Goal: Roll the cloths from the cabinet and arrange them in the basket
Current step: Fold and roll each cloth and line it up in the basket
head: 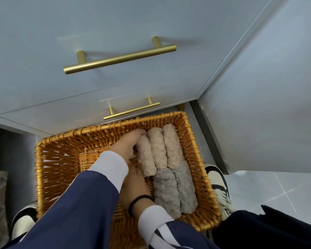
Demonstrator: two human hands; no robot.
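Note:
A woven wicker basket (43, 159) stands on the floor in front of the cabinet. Three beige rolled cloths lie side by side at its far right, and two grey rolled cloths (176, 189) lie in front of them. My left hand (128, 143) reaches in and grips the upper end of the leftmost beige roll (146, 159), fingers curled over its top. My right hand (136, 182), with a black bead bracelet on the wrist, lies against the lower end of the same roll. Its fingers are mostly hidden under my left cuff.
Grey-blue cabinet drawers with brass bar handles (119, 59) (131, 111) rise right behind the basket. A grey panel (258, 105) stands to the right. My shoes (218, 186) (22, 221) flank the basket on the tiled floor. The left half of the basket holds no cloths.

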